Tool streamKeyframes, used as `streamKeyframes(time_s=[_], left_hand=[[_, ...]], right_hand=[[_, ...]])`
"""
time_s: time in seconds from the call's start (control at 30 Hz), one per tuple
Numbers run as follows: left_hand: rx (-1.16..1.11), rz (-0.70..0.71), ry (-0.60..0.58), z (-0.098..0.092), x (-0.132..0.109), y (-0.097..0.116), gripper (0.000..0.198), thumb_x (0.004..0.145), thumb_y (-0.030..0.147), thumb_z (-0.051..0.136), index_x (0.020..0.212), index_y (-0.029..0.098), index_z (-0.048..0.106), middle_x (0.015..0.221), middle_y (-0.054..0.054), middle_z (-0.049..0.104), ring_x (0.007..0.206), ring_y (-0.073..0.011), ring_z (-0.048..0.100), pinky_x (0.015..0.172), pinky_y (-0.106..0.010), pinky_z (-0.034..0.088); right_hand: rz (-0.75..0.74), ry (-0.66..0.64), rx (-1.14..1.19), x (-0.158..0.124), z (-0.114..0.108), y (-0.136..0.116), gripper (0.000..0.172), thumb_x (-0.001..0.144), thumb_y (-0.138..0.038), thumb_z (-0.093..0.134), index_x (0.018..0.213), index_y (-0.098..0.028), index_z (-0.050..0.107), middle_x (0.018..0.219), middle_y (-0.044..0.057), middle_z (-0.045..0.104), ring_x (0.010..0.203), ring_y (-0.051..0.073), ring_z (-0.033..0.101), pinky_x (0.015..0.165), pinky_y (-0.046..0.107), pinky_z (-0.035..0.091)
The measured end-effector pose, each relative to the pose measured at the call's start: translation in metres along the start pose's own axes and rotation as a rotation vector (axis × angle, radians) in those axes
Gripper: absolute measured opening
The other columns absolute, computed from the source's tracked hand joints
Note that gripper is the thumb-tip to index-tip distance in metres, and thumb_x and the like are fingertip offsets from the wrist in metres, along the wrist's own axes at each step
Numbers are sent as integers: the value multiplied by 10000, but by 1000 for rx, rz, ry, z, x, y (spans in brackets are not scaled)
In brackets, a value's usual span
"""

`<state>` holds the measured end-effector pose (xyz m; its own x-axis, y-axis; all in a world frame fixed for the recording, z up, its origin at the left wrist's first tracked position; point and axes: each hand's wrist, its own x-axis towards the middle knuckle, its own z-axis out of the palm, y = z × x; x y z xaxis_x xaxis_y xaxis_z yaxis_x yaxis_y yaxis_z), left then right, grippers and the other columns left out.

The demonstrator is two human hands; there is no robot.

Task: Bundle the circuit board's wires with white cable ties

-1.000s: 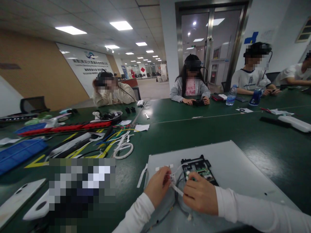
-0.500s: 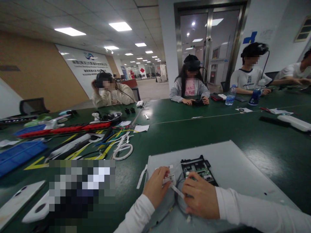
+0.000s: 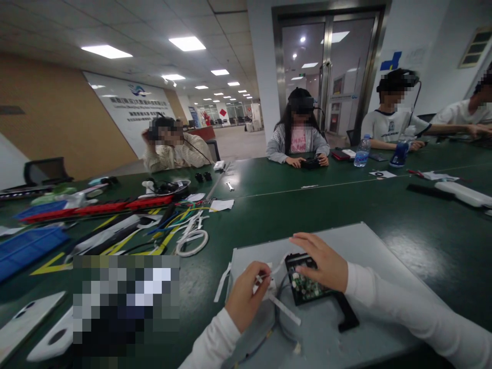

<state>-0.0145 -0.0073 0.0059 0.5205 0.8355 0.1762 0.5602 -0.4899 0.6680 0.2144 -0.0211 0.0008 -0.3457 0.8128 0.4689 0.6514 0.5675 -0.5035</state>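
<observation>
On a grey panel [image 3: 369, 256] lies a green circuit board in a black frame [image 3: 303, 287], with a black arm-like piece [image 3: 348, 315] jutting out at its lower right. My left hand [image 3: 248, 292] is closed, thumb and fingers pinching a thin white cable [image 3: 277, 267] that runs toward the board's upper left corner. Just below those fingers, a white strip [image 3: 285, 310] slants down to the right. My right hand [image 3: 325, 261] hovers over the board, fingers stretched and apart, holding nothing. Grey cables [image 3: 279, 323] curve across the panel between my arms.
Left on the green table are coiled white cable [image 3: 192, 243], a blue tray [image 3: 33, 246], red strips [image 3: 100, 207] and a white phone-like slab [image 3: 28, 325]. A small wrench [image 3: 229, 186] lies farther off. Opposite sit several people in headsets; two bottles [image 3: 362, 152] stand near them.
My right hand has let go of the white strip and risen up and right, its fingers spreading over the board. The board frame now sits turned and lower. My left hand has barely moved.
</observation>
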Motion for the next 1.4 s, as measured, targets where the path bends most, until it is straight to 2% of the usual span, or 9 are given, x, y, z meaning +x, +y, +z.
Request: streamKeyframes(time_s=[0.1, 0.17, 0.23, 0.43, 0.57, 0.67, 0.8, 1.07, 1.4], left_hand=[[-39, -23, -2, -1, 3, 7, 133, 805, 237, 401, 831, 166, 510, 805, -28, 553, 759, -129, 513, 686, -242, 409], [-60, -29, -4, -2, 7, 10, 140, 799, 244, 409, 819, 164, 522, 797, -28, 555, 756, -132, 513, 676, -240, 408], [-77, -24, -10, -3, 11, 11, 145, 794, 249, 416, 809, 162, 531, 798, -29, 556, 768, -134, 514, 676, -236, 405], [-156, -70, 3, 1, 30, 4, 180, 777, 285, 446, 807, 146, 556, 816, -39, 568, 768, -138, 520, 661, -228, 403], [-201, -121, 27, 11, 35, -12, 242, 779, 313, 447, 887, 142, 580, 789, -38, 580, 726, -135, 519, 635, -225, 403], [-187, -122, 32, 17, 32, -22, 263, 786, 313, 441, 941, 145, 569, 736, -21, 563, 669, -122, 508, 601, -218, 398], [-70, -77, 11, 22, 29, -27, 253, 798, 285, 419, 973, 160, 552, 719, -10, 550, 620, -108, 493, 582, -215, 397], [224, 84, -60, 24, 30, -19, 239, 809, 203, 387, 939, 187, 587, 875, -58, 583, 829, -159, 519, 761, -287, 409], [318, 78, -85, 27, 30, -23, 237, 812, 202, 398, 941, 203, 597, 891, -60, 544, 874, -169, 499, 779, -286, 400]], right_hand=[[123, -29, 249, 7, -1, 15, 358, 750, -281, 553, 1090, -174, 513, 934, 60, 596, 817, 151, 548, 750, 293, 436], [186, -16, 354, 10, -1, 21, 189, 747, -273, 555, 902, -172, 590, 758, 21, 609, 682, 124, 548, 651, 249, 438], [216, 9, 420, 14, 0, 24, 112, 729, -267, 573, 768, -166, 600, 685, 6, 592, 634, 114, 530, 615, 234, 421], [323, 38, 741, 35, 7, 47, 158, 689, -301, 603, 686, -153, 546, 596, -22, 533, 565, 97, 493, 568, 224, 393], [334, 107, 787, 43, 18, 68, 180, 677, -315, 602, 644, -150, 536, 632, -12, 546, 606, 103, 501, 603, 233, 394], [304, 110, 708, 40, 25, 77, 176, 685, -300, 582, 612, -151, 524, 708, 4, 571, 661, 113, 518, 640, 242, 400], [265, 65, 459, 32, 29, 78, 138, 705, -252, 552, 610, -153, 533, 759, 14, 587, 698, 117, 523, 630, 233, 397], [158, 67, 182, 32, 38, 86, 100, 712, -186, 558, 620, -159, 528, 776, 18, 574, 720, 121, 521, 678, 248, 404], [181, -16, -61, 34, 42, 85, 103, 653, -194, 643, 630, -157, 550, 848, 30, 533, 851, 158, 480, 778, 299, 365]])
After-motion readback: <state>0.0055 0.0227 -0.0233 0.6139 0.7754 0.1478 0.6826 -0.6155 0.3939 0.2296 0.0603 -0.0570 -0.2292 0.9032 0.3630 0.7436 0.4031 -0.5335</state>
